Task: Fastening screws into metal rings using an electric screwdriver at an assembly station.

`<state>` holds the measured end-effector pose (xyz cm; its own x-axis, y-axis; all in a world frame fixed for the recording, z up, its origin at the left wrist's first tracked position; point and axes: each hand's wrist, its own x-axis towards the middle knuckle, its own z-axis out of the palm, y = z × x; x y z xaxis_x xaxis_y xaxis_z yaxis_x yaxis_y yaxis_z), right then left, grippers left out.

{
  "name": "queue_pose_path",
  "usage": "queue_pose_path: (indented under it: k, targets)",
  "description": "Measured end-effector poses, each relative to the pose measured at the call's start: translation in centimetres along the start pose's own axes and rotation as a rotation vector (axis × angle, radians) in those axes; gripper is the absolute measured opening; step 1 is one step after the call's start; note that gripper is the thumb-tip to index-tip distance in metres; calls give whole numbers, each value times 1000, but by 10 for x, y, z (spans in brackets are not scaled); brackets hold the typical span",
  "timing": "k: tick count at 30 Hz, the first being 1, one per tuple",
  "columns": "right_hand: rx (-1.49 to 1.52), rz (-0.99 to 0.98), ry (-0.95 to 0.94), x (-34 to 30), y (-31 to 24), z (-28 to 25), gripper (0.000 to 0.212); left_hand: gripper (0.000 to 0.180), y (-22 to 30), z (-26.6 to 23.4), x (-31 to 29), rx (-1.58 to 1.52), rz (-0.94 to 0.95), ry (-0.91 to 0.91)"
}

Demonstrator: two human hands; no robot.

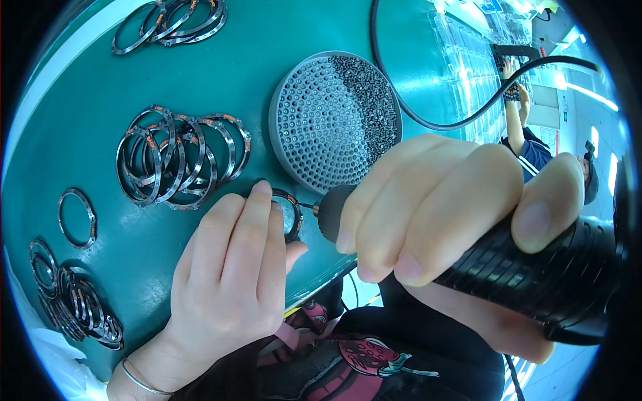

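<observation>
A black electric screwdriver point(535, 274) lies across the right side, with my right hand point(441, 200) wrapped round its body. Its thin bit points left and meets the edge of a dark metal ring point(294, 217) by the table's near edge. My left hand point(234, 254) grips that ring, fingers over its far side and thumb at the near side; the fingers hide much of it. Just beyond the bit stands a round grey screw tray point(314, 113) full of small holes. Tiny dark screws point(368, 100) are heaped along its right side.
A pile of similar rings point(180, 157) lies left of the tray, with more rings point(174, 23) at the back. One single ring point(77, 217) and a stack point(80, 307) are at the left. A black cable point(441, 125) curves behind the tray. Another person point(528, 147) sits at the far right.
</observation>
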<state>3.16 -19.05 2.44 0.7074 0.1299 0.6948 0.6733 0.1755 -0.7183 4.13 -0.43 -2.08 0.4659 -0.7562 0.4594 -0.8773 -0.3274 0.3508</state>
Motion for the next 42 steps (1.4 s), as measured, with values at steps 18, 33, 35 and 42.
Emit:
queue_pose_path:
  k: [18,33,35,42]
  targets:
    - [-200,14,-39,-8,-14,-78,94,46,10,12,9,-164,-73,-84]
    - [-168,1,-43,-9,-11,-73,90,28,5,13,8,-223,-60,-69]
    - [21,-78,-3,-15,-15,-76,88,27,5,12,10,-228,-61,-58]
    - [93,-66,-13,-15,5,-29,84,29,3,9,4,-218,-72,-64]
